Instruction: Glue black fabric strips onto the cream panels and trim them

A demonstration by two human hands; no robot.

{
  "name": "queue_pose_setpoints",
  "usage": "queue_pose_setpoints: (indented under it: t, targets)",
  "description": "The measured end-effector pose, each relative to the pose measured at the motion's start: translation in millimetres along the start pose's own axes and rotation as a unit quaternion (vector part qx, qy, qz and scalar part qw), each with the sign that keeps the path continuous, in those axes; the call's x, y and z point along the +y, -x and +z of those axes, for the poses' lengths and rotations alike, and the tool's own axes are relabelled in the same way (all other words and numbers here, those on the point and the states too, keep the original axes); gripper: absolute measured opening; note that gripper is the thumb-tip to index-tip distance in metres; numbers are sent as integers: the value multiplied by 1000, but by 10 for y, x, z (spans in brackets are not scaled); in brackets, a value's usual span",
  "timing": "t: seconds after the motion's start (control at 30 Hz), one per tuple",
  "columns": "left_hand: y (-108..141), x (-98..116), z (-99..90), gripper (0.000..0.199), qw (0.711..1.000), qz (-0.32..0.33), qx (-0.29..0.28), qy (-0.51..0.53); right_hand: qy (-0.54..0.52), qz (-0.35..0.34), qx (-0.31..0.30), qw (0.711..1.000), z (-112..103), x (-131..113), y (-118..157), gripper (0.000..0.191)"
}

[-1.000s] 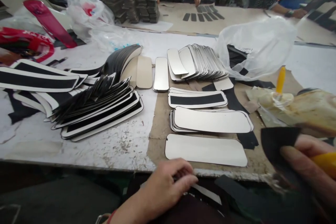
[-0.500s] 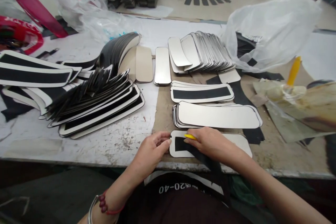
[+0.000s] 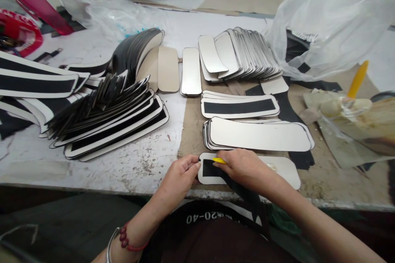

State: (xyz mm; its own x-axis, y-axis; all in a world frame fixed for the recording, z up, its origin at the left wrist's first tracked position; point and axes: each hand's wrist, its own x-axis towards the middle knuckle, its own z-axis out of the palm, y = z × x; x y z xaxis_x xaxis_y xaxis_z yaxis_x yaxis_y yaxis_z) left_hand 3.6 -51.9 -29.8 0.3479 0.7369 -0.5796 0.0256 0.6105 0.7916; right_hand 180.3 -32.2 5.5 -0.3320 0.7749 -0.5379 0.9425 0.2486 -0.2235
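Black strip point(image 3: 211, 169) was brought onto white panel point(image 3: 285, 171) near front edge of table point(image 3: 148, 152). Yellow tool point(image 3: 219, 160) was held by right hand point(image 3: 245, 168); panel's end was pinched by left hand point(image 3: 177, 176).

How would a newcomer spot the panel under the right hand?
On the table, find the brown sheet. The panel lies nearest the table's front edge, under the right hand. Unlike its neighbours, it shows black at its left but white at its right.

Black strip point(image 3: 210, 168) partly hidden by right hand point(image 3: 242, 166).
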Motion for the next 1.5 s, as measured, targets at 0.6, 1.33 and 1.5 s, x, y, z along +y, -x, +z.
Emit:
queue_pose_setpoints:
  t: [0.6, 1.33, 1.5]
  targets:
    - [-18, -73, 63, 24, 998, 27, 49, -32, 36, -11, 53, 998, 54, -84, -19, 26]
    - [-22, -111, 107, 36, 993, -13, 117, -24, -45, 293, 76, 952, 346, 944, 899, 27]
    - [-9, -108, 118, 39, 988, -39, 150, -22, -20, 299, 62, 952, 284, 924, 825, 29]
